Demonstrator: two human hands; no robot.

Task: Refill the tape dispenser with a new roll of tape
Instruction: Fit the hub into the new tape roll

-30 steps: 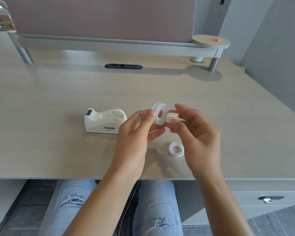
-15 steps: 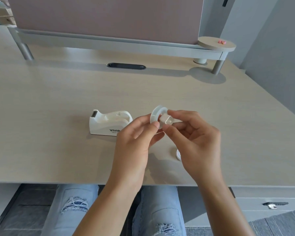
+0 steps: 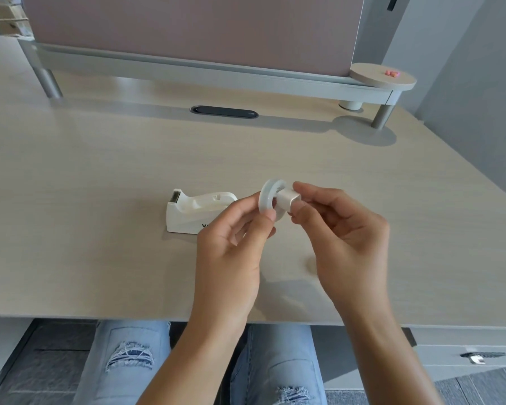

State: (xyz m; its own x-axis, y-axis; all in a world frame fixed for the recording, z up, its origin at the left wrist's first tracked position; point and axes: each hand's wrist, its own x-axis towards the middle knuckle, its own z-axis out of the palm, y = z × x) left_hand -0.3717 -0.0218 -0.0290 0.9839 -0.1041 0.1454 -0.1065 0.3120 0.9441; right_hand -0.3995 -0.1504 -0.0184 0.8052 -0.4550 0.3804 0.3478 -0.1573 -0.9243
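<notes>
Left hand pinches tape roll by rim, thumb and fingers closed on it, above tabletop. Right hand closed on white spindle, tip at roll's core hole. Step: seat spindle in core. Keep axes aligned, push straight, don't tilt; grip rim only, clear of hole. Dispenser waits just left, cradle empty.

White tape roll held upright, spindle at its hole; white dispenser empty.
</notes>
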